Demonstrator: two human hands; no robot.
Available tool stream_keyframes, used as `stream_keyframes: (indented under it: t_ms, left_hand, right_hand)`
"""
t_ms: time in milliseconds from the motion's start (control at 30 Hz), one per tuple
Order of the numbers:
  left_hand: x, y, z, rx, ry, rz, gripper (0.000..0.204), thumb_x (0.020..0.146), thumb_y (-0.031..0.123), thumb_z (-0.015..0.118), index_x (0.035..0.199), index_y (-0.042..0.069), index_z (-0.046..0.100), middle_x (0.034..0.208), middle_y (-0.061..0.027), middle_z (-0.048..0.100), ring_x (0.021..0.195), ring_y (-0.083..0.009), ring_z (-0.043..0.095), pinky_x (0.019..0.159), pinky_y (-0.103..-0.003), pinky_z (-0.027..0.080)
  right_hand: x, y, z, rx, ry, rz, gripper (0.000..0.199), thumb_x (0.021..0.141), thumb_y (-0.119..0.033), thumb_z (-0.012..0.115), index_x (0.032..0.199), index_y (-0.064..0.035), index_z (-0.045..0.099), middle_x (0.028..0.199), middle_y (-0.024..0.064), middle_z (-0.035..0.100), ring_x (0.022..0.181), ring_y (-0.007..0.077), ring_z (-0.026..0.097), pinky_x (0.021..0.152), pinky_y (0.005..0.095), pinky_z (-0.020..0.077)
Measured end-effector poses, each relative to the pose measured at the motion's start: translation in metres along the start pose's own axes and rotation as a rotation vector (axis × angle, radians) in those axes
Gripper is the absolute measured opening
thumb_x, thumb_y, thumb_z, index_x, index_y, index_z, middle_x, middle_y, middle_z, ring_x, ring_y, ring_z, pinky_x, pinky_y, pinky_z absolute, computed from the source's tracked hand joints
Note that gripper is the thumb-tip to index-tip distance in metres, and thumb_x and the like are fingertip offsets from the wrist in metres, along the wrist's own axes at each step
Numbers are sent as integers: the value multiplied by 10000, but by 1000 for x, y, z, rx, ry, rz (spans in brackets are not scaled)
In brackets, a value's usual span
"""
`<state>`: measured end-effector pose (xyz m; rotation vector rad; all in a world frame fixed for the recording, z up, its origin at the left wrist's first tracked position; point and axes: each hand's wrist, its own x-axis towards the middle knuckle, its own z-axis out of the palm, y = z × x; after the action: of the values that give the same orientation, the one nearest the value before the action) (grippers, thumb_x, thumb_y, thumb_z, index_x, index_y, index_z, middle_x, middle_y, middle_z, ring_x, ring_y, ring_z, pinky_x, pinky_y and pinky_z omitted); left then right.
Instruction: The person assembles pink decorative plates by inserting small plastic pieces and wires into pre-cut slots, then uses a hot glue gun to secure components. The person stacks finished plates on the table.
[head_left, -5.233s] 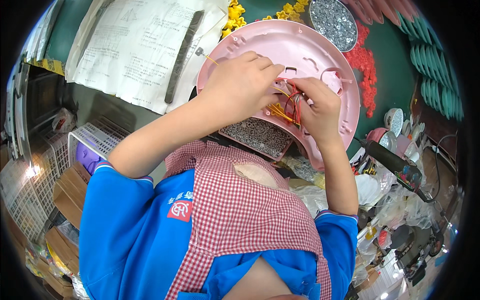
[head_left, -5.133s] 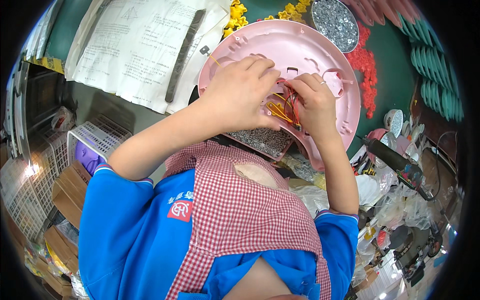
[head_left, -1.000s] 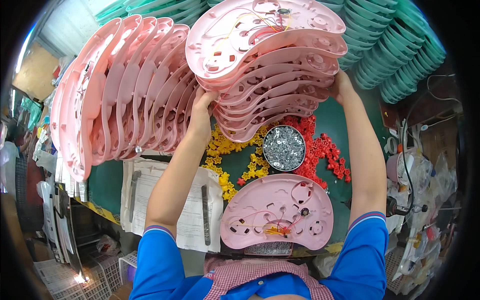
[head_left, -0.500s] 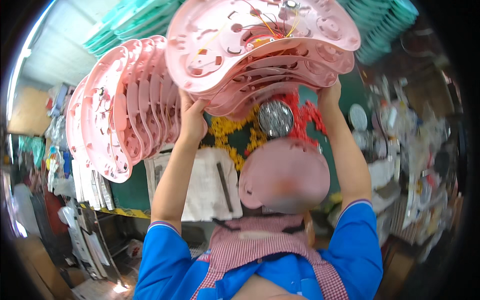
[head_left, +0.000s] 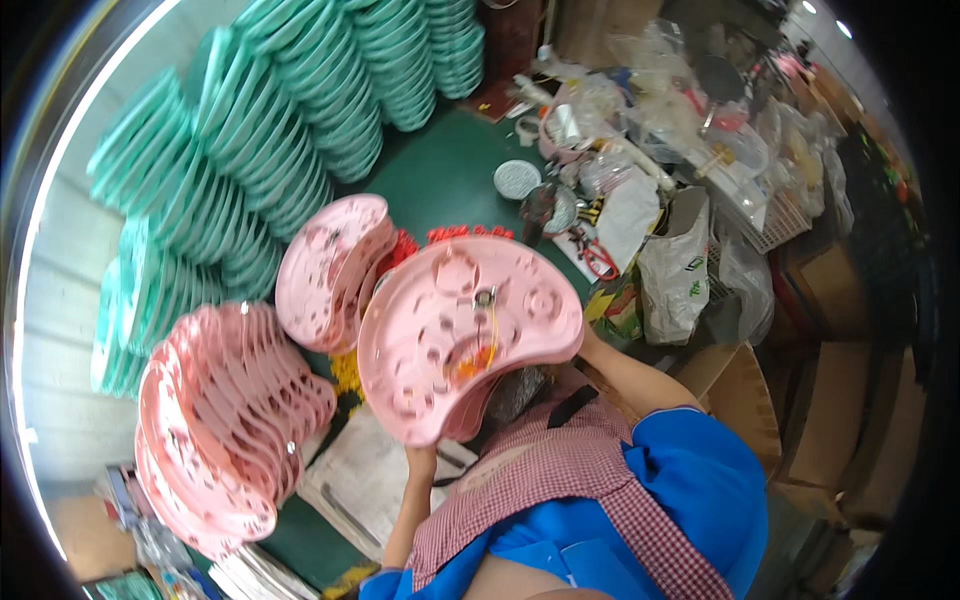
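2 hands under pink tray stack [head_left: 460, 340] | L hand [head_left: 420, 462] grip on edge | R hand grip hidden, can't tell

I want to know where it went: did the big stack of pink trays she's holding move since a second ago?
Yes. The stack of pink trays was above the round dish of silver bits; now it sits below it, nearer her apron.

a green bench top [head_left: 450, 175] carries leaning stacks of teal shells [head_left: 270, 180] and pink shells [head_left: 225, 420], a round silver tin [head_left: 517, 179], red bits [head_left: 455, 233] and printed sheets [head_left: 375, 480] just beside the fingers.
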<state>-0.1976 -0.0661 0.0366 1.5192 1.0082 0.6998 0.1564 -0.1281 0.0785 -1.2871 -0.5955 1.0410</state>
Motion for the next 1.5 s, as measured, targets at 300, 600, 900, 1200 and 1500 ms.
stream_keyframes:
  t_ms: [300, 600, 900, 1200, 1500]
  left_hand:
    - [20, 81, -52, -454, 196, -398, 594, 940, 406, 464, 1444, 142, 296, 1441, -113, 366, 1305, -283, 376, 1013, -495, 364]
    - [6, 42, -64, 85, 569, -338, 539, 820, -58, 557, 1335, -34, 397, 1230, -127, 532, 1082, -221, 546, 907, -318, 450]
    - [14, 51, -31, 293, 876, -503, 615, 775, 8, 643, 1330, -24, 379, 1233, -123, 503, 1090, -226, 519, 865, -329, 464]
    - [-11, 35, -66, 102, 857, -641, 618, 774, 1, 632, 1336, -5, 376, 1231, -125, 494, 1100, -241, 512, 875, -344, 465]
    - [-13, 39, -51, 312, 669, -528, 690, 786, 102, 659, 1373, -49, 331, 1303, -159, 474, 1183, -262, 478, 988, -364, 391]
  right_hand:
    - [45, 6, -80, -635, -324, -51, 495, 857, -236, 631, 1312, -89, 503, 1236, 106, 596, 1108, 225, 574, 934, 328, 443]
    - [269, -134, -341, -316, 824, -629, 229, 945, -191, 491, 953, -4, 622, 851, 106, 648, 812, 187, 601, 745, 315, 464]
    - [470, -179, -486, -1103, 874, -245, 388, 783, -101, 608, 1160, -15, 578, 1140, 220, 590, 1024, 392, 573, 897, 440, 455]
    - [528, -157, -496, -1184, 732, -262, 474, 729, -133, 655, 1175, -8, 555, 1152, 231, 569, 1040, 395, 561, 917, 436, 450]
    - [429, -229, -461, -1045, 696, -604, 446, 727, -191, 683, 1133, -42, 574, 1057, 216, 589, 936, 364, 585, 829, 412, 462]
